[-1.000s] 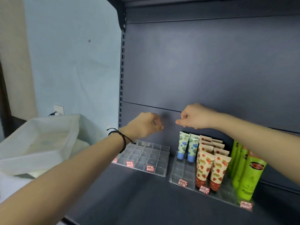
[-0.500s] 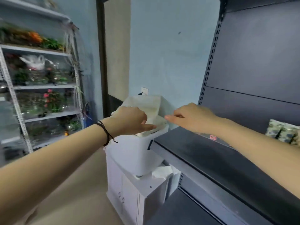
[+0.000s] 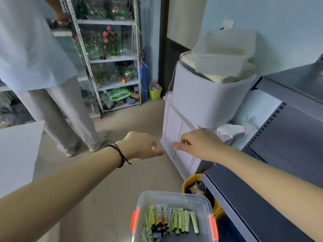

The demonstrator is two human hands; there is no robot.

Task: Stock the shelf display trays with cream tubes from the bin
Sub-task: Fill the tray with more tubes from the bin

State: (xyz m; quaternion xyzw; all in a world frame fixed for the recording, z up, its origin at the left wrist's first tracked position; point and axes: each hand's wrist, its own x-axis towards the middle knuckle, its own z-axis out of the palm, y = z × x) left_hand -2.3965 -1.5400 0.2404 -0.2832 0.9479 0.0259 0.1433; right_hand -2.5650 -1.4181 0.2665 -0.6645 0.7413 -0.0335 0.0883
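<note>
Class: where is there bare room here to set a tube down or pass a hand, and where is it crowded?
Free: the tan floor between the bin, the white cabinet and the person; the dark shelf right of the bin. Crowded: the yellow bucket sits between bin and shelf.

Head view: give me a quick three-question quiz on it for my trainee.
1. True or false: the left hand and the right hand both hold nothing.
2. The latches on the bin are: A orange, B blue, C black.
3. Fill in: the bucket beside the bin is ____.
Key: 1 true; 2 A; 3 yellow.
</note>
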